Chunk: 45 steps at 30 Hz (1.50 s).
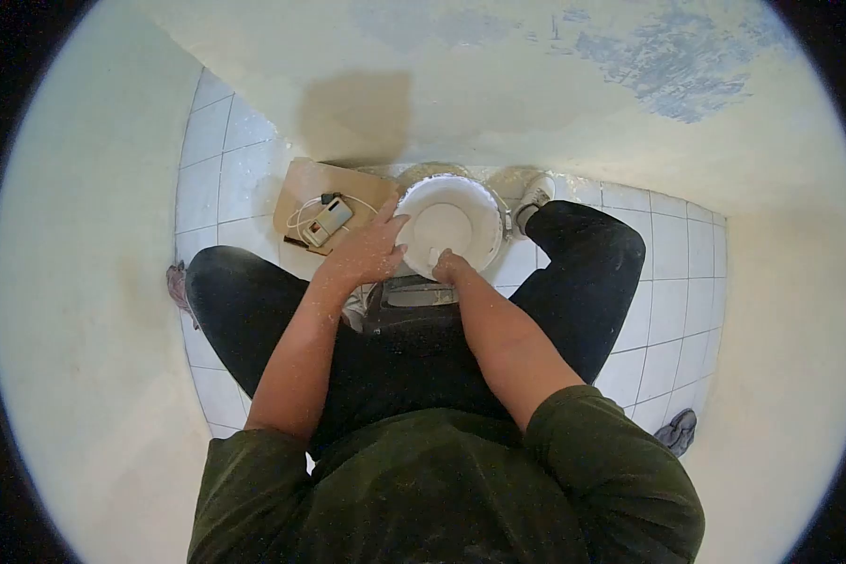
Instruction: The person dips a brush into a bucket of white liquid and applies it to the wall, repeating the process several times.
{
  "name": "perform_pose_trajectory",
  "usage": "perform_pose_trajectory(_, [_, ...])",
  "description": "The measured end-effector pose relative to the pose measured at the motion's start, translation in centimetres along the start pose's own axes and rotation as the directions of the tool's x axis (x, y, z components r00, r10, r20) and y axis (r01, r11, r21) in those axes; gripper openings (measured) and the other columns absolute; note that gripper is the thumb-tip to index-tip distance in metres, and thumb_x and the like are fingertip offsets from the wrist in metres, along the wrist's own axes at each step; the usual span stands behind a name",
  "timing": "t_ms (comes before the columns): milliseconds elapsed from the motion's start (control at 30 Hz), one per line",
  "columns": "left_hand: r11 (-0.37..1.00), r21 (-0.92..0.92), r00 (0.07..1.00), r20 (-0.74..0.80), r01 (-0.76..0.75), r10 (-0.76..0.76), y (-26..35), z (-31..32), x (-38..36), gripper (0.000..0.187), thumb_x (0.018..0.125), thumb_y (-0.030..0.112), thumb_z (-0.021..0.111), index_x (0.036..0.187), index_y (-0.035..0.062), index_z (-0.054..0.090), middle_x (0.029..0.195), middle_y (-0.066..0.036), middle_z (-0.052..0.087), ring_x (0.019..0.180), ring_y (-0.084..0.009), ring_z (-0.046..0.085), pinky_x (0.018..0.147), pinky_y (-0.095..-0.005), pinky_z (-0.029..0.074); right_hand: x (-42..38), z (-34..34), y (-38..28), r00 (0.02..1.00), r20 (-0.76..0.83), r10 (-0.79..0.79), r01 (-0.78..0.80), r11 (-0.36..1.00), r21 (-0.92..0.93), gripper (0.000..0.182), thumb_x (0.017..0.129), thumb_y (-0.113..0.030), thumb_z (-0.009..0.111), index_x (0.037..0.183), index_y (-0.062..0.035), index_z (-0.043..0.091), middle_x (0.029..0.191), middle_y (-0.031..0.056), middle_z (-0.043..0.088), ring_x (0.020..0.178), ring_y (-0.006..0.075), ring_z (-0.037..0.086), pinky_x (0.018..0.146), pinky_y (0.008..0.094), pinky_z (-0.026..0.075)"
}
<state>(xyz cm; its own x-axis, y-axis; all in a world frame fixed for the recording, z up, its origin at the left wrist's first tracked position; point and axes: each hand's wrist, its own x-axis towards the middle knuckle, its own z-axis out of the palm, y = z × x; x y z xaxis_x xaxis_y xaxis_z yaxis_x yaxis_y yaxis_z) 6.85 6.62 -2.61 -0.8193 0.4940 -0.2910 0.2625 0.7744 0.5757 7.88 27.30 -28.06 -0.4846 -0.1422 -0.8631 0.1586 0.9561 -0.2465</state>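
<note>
In the head view, a bucket with a white mix stands by the floor's far edge, near the wall. The right hand is closed on a pale piece, too small to identify, at the near rim; the left hand, fingers spread, holds nothing visible by the left rim. The step in hand looks like working the mix; the next move calls for a steady bucket and firm right grip.

Head camera, facing steeply down onto hands
</note>
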Motion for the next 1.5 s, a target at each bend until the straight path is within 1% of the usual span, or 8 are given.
perform_pose_trajectory(333, [0.999, 0.044, 0.987, 0.161, 0.004, -0.011, -0.6, 2.0, 0.9, 0.057, 0.086, 0.021, 0.062, 0.138, 0.0035, 0.047, 0.158, -0.027, 0.015, 0.123, -0.0444, 0.052, 0.106, -0.0475, 0.042, -3.2, -2.2, 0.8, 0.993, -0.061, 0.096, -0.087, 0.986, 0.144, 0.073, 0.084, -0.022, 0.053, 0.142, 0.013, 0.027, 0.131, 0.0335, 0.053, 0.124, 0.0372, 0.056, 0.106, 0.0422, 0.043])
perform_pose_trajectory(433, [0.998, 0.055, 0.984, 0.177, 0.014, -0.024, -1.6, 2.8, 1.4, 0.058, 0.087, 0.022, 0.062, 0.139, 0.0033, 0.047, 0.158, -0.028, 0.014, 0.123, -0.0439, 0.052, 0.106, -0.0473, 0.042, -2.2, -1.6, 1.5, 0.981, 0.035, -0.189, 0.19, 0.922, -0.338, 0.045, 0.089, -0.015, 0.048, 0.124, 0.0118, 0.056, 0.124, 0.0347, 0.057, 0.119, 0.0388, 0.058, 0.1, 0.0438, 0.047])
perform_pose_trajectory(700, [0.993, 0.09, 0.956, 0.278, 0.076, -0.098, -1.1, 2.6, 1.5, 0.059, 0.09, 0.026, 0.059, 0.142, 0.0026, 0.044, 0.158, -0.027, 0.012, 0.129, -0.0419, 0.047, 0.11, -0.0458, 0.038, 7.0, 4.0, 5.7, 0.985, -0.098, -0.142, 0.088, 0.903, -0.42, 0.034, 0.088, -0.011, 0.049, 0.112, 0.0033, 0.069, 0.122, 0.0225, 0.064, 0.118, 0.0362, 0.06, 0.098, 0.0432, 0.049])
perform_pose_trajectory(833, [0.99, 0.133, 0.954, 0.288, 0.043, -0.08, -2.1, 4.0, 2.0, 0.059, 0.09, 0.028, 0.059, 0.142, 0.0025, 0.044, 0.158, -0.027, 0.013, 0.13, -0.0421, 0.046, 0.11, -0.0456, 0.037, 6.8, 2.6, 6.5, 0.907, 0.259, -0.333, 0.415, 0.588, -0.695, 0.032, 0.089, -0.013, 0.049, 0.109, 0.001, 0.071, 0.118, 0.0207, 0.067, 0.111, 0.0367, 0.064, 0.1, 0.0451, 0.048])
perform_pose_trajectory(1033, [0.992, 0.121, 0.951, 0.298, 0.048, -0.082, -1.8, 4.2, 2.5, 0.059, 0.089, 0.027, 0.061, 0.141, 0.0022, 0.046, 0.157, -0.029, 0.015, 0.126, -0.0435, 0.05, 0.109, -0.0456, 0.039, 7.3, 3.8, 6.3, 0.977, 0.054, -0.207, 0.205, 0.834, -0.511, 0.035, 0.086, -0.012, 0.052, 0.115, 0.0044, 0.063, 0.121, 0.0226, 0.064, 0.114, 0.0367, 0.062, 0.101, 0.0431, 0.047])
perform_pose_trajectory(1233, [0.995, 0.087, 0.946, 0.316, 0.048, -0.073, -1.7, 4.2, 2.9, 0.06, 0.088, 0.027, 0.061, 0.14, 0.0012, 0.045, 0.156, -0.032, 0.013, 0.126, -0.0439, 0.05, 0.109, -0.0449, 0.039, 1.0, 0.2, 3.6, 0.985, -0.04, 0.17, -0.169, 0.985, 0.035, 0.066, 0.077, -0.01, 0.06, 0.136, 0.013, 0.04, 0.133, 0.0279, 0.055, 0.123, 0.0361, 0.057, 0.101, 0.0422, 0.048])
perform_pose_trajectory(1433, [0.992, 0.096, 0.931, 0.349, 0.079, -0.108, -1.3, 3.6, 2.9, 0.061, 0.09, 0.028, 0.06, 0.142, 0.0015, 0.043, 0.158, -0.03, 0.012, 0.134, -0.0411, 0.042, 0.113, -0.0436, 0.034, -0.8, -0.5, 2.9, 0.986, -0.096, 0.134, -0.14, 0.988, -0.061, 0.049, 0.089, -0.019, 0.049, 0.125, 0.0136, 0.051, 0.128, 0.0285, 0.058, 0.117, 0.039, 0.06, 0.098, 0.0404, 0.049])
perform_pose_trajectory(1500, [0.989, 0.119, 0.923, 0.363, 0.089, -0.127, -1.1, 3.5, 2.8, 0.061, 0.09, 0.028, 0.059, 0.143, 0.002, 0.043, 0.158, -0.028, 0.012, 0.139, -0.0401, 0.037, 0.116, -0.043, 0.031, 1.5, 0.1, 4.0, 0.989, 0.07, -0.128, 0.146, 0.902, -0.406, 0.045, 0.088, -0.019, 0.051, 0.121, 0.0116, 0.056, 0.125, 0.0259, 0.061, 0.116, 0.0384, 0.061, 0.096, 0.0395, 0.05])
